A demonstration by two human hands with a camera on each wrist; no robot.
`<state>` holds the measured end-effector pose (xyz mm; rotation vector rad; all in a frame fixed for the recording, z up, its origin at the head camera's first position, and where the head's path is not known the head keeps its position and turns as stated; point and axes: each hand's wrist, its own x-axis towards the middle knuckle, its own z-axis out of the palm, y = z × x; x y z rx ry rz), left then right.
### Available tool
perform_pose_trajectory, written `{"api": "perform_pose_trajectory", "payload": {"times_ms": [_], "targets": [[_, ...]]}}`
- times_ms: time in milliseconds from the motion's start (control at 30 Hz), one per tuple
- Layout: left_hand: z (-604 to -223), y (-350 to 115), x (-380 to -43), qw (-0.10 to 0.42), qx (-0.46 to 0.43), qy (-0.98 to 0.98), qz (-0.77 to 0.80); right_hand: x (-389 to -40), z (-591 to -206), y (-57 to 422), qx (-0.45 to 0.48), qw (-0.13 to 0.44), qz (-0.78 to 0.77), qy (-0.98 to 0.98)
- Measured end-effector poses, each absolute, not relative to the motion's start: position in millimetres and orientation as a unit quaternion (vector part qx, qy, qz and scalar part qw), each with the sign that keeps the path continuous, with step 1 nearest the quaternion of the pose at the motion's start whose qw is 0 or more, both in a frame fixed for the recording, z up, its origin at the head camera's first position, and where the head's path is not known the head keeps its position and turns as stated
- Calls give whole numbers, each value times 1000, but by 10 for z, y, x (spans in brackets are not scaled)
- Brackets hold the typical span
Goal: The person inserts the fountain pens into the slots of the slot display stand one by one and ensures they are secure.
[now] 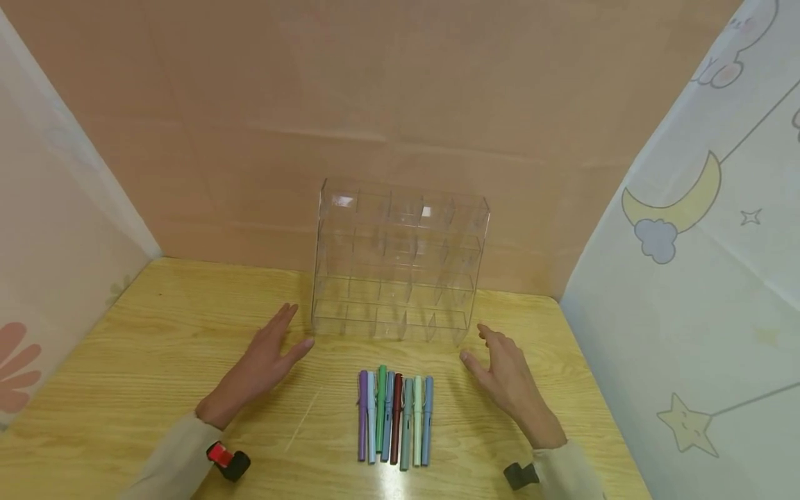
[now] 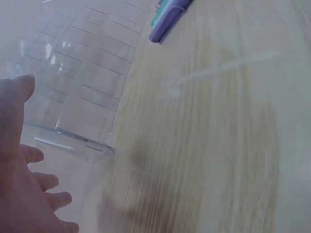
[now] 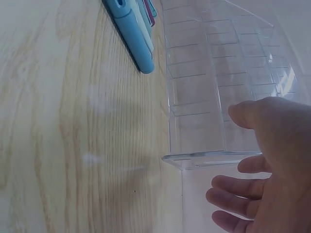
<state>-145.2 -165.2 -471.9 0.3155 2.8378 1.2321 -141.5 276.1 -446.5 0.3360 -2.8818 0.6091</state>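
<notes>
A clear plastic organizer (image 1: pixel 394 278) with rows of small compartments stands upright on the table. In front of it several capped pens lie side by side, from a purple pen (image 1: pixel 362 417) on the left through a green pen (image 1: pixel 381 410) and a dark red pen (image 1: pixel 396 420) to a blue pen (image 1: pixel 428 420) on the right. My left hand (image 1: pixel 265 361) is beside the organizer's lower left corner, fingers extended, holding nothing. By the lower right corner is my right hand (image 1: pixel 506 371), its fingers loosely spread and nothing in them.
The wooden table (image 1: pixel 187 312) meets an orange-brown backdrop (image 1: pixel 250 139) close behind the organizer. A pale patterned sheet (image 1: pixel 706 292) hangs along the right side, and another pale sheet (image 1: pixel 56 229) along the left.
</notes>
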Motion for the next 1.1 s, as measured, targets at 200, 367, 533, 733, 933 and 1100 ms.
{"api": "perform_pose_trajectory", "payload": {"times_ms": [200, 367, 533, 733, 933, 1100], "targets": [[-4740, -1631, -1495, 54, 74, 890, 447, -1378, -4491, 2704, 105, 80, 217, -967], [-4720, -1589, -1514, 72, 54, 881, 465, -1341, -4482, 2634, 103, 63, 232, -965], [-4708, -1558, -1537, 95, 35, 866, 489, -1316, -4464, 2555, 95, 42, 244, -964], [-4726, -1523, -1591, 94, 32, 848, 521, -1292, -4458, 2496, 99, 27, 250, -963], [-4745, -1477, -1628, 83, 40, 830, 550, -1262, -4451, 2454, 91, 23, 256, -962], [-4774, -1459, -1657, 76, 35, 820, 566, -1234, -4455, 2429, 95, 26, 264, -959]]}}
